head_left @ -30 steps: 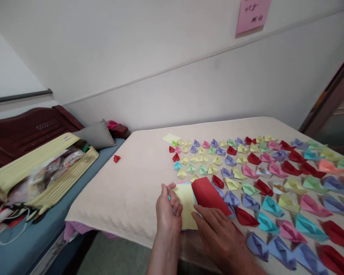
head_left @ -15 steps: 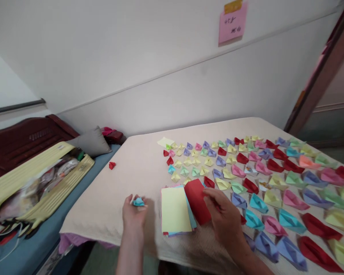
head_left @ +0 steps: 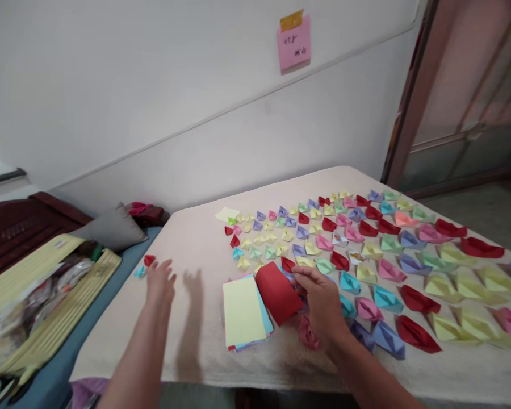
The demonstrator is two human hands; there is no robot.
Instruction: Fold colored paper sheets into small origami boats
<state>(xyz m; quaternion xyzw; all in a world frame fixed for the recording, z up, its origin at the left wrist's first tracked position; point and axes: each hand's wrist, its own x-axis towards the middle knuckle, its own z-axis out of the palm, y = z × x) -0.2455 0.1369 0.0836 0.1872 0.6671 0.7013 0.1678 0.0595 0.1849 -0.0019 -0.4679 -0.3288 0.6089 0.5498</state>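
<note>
My left hand (head_left: 159,282) reaches out over the left part of the table with its fingers spread and nothing in it. Just past its fingertips a small crumpled blue paper (head_left: 139,271) lies at the table's edge, beside a small red folded piece (head_left: 149,260). My right hand (head_left: 319,301) holds a red sheet of paper (head_left: 276,292) by its right edge, tilted over a stack of coloured sheets (head_left: 243,311) with a yellow one on top.
Several rows of small folded paper boats (head_left: 366,250) in many colours cover the cream table (head_left: 196,238). A bed with a yellow bag (head_left: 38,307) and a grey pillow (head_left: 111,230) lies left. A pink note (head_left: 293,42) hangs on the wall; a door stands right.
My left hand moved away from the stack to the left and let go of the small blue paper near the table's edge. The view swung right. My right hand kept the red sheet.
</note>
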